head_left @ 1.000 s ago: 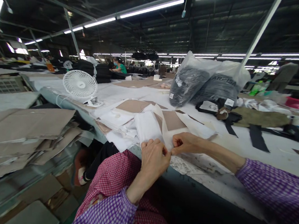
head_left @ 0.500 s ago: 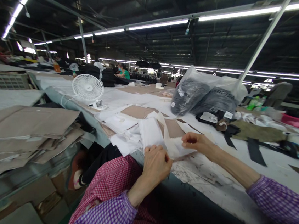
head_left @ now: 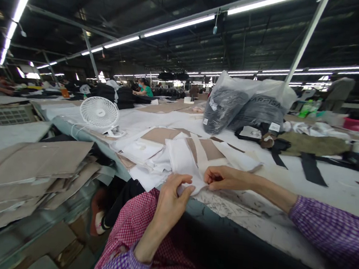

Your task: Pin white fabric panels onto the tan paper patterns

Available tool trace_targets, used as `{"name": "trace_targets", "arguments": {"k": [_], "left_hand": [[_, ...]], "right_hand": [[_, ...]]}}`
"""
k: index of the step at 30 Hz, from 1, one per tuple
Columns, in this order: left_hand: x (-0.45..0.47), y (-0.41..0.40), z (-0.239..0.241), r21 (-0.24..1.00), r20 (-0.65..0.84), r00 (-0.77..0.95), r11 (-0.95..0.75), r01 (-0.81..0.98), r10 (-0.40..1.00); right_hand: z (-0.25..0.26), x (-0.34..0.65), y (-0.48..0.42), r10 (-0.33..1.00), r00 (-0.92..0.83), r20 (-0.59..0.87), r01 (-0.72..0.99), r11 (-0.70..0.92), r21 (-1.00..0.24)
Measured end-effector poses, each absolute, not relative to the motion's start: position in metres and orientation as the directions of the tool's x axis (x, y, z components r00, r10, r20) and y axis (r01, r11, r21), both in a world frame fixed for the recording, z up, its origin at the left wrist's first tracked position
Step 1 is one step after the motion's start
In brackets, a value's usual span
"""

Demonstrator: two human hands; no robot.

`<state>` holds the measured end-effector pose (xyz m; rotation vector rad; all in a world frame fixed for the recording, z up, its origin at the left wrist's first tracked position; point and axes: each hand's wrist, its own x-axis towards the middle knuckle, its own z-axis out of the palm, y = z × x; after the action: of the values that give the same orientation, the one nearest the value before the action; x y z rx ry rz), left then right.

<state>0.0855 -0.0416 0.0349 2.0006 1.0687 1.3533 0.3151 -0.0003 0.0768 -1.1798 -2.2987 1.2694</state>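
A white fabric piece (head_left: 182,155) lies at the table's near edge beside tan fabric panels (head_left: 210,149) with pale strips. My right hand (head_left: 223,177) pinches the near edge of the white fabric, fingertips together. Just left of it, my left hand (head_left: 171,198) is at the same edge, thumb and forefinger apart in a C shape. A bit of the white fabric shows between them, not clearly gripped. The other fingers of the left hand are partly hidden. More white and tan pieces (head_left: 142,147) lie loosely stacked to the left.
A white fan (head_left: 100,113) stands at the table's left edge. Clear bags of dark goods (head_left: 225,107) sit behind the pieces, with black straps (head_left: 313,170) at right. Tan panels (head_left: 31,166) are piled at lower left. A person in green (head_left: 146,90) is far back.
My right hand has moved left and down along the white fabric, closer to the left hand. My left hand has shifted slightly left, and its thumb and forefinger have spread apart.
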Motion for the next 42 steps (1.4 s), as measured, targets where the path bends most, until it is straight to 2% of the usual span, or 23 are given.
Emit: {"name": "trace_targets", "arguments": {"k": [3,7,20,24,27,29,31,33,36,38,42], "left_hand": [[0.084,-0.05,0.029,0.659,0.587,0.217,-0.616,0.432,0.78],[0.092,-0.05,0.026,0.576,0.573,0.233,-0.588,0.567,0.786],[0.104,-0.042,0.028,0.63,0.476,0.124,-0.436,0.643,0.871],[0.103,-0.042,0.027,0.641,0.465,0.121,-0.428,0.637,0.877],[0.09,-0.039,0.026,0.769,0.428,0.158,-0.451,0.454,0.89],[0.077,-0.038,0.026,0.892,0.391,0.11,-0.405,0.201,0.914],[0.067,-0.04,0.025,0.927,0.372,0.024,-0.372,0.042,0.928],[0.062,-0.043,0.024,0.9,0.424,0.012,-0.422,0.109,0.906],[0.069,-0.05,0.023,0.771,0.514,0.092,-0.507,0.386,0.853],[0.077,-0.054,0.022,0.7,0.527,0.095,-0.495,0.515,0.845],[0.088,-0.055,0.019,0.668,0.518,0.058,-0.446,0.596,0.854]], "right_hand": [[0.076,0.315,-0.001,0.775,-0.616,-0.137,0.562,0.311,-0.767],[0.077,0.307,-0.004,0.809,-0.574,-0.124,0.607,0.319,-0.727],[0.068,0.301,-0.001,0.87,-0.489,-0.061,0.713,0.359,-0.602],[0.071,0.288,-0.001,0.904,-0.423,-0.058,0.81,0.349,-0.471],[0.076,0.28,0.0,0.911,-0.398,-0.107,0.858,0.328,-0.396],[0.079,0.277,0.0,0.912,-0.386,-0.142,0.869,0.307,-0.388],[0.082,0.275,0.0,0.918,-0.363,-0.163,0.881,0.281,-0.381],[0.083,0.274,0.0,0.921,-0.352,-0.169,0.886,0.27,-0.376],[0.083,0.274,0.0,0.923,-0.35,-0.162,0.888,0.272,-0.37],[0.081,0.275,0.001,0.922,-0.357,-0.15,0.884,0.282,-0.374],[0.08,0.276,0.001,0.918,-0.368,-0.148,0.877,0.29,-0.384]]}}
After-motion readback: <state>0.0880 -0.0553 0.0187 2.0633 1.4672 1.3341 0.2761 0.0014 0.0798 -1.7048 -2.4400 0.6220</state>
